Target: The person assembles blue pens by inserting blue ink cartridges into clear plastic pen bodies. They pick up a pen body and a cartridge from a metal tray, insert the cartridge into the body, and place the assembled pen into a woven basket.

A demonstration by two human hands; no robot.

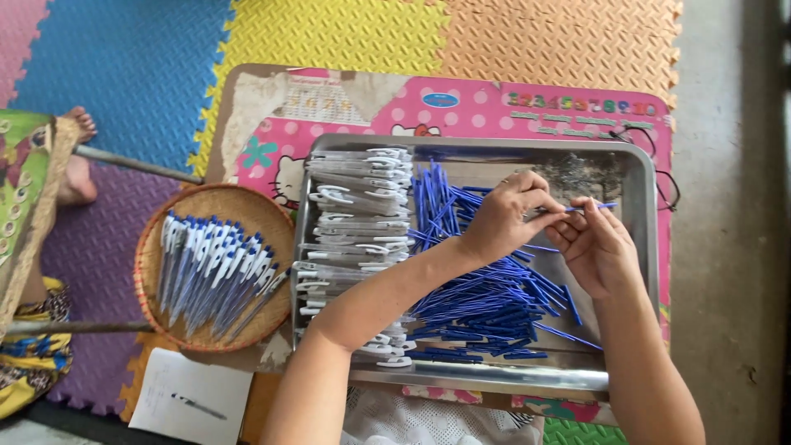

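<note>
In the head view, the left hand (504,216) and the right hand (595,245) meet over a metal tray (641,177), and between them they hold a thin blue pen refill (592,207): the left grip is closed on it with thumb and fingertips pinching near its middle, and the right grip is closed on the end nearer the tray's right wall, fingers curled around it. The refill lies roughly level, just above the tray floor. It looks very light, narrow and slightly flexible, with a smooth plastic skin that could slide in the fingers, so a fingertip pinch close to the end being worked, with the other hand steadying the shaft, seems the sound way to hold it; squeezing hard at mid-length would likely bend it. Under the hands lies a loose heap of blue refills (486,305), fanned across the tray, and along its left side a stack of white pen barrels (358,222) with clips. The tray rests on a pink cartoon-printed desk (461,103). To the left, a woven basket (216,202) holds assembled blue-and-white pens (210,276); a sheet of paper (185,395) lies below it, on foam floor mats (132,58).
</note>
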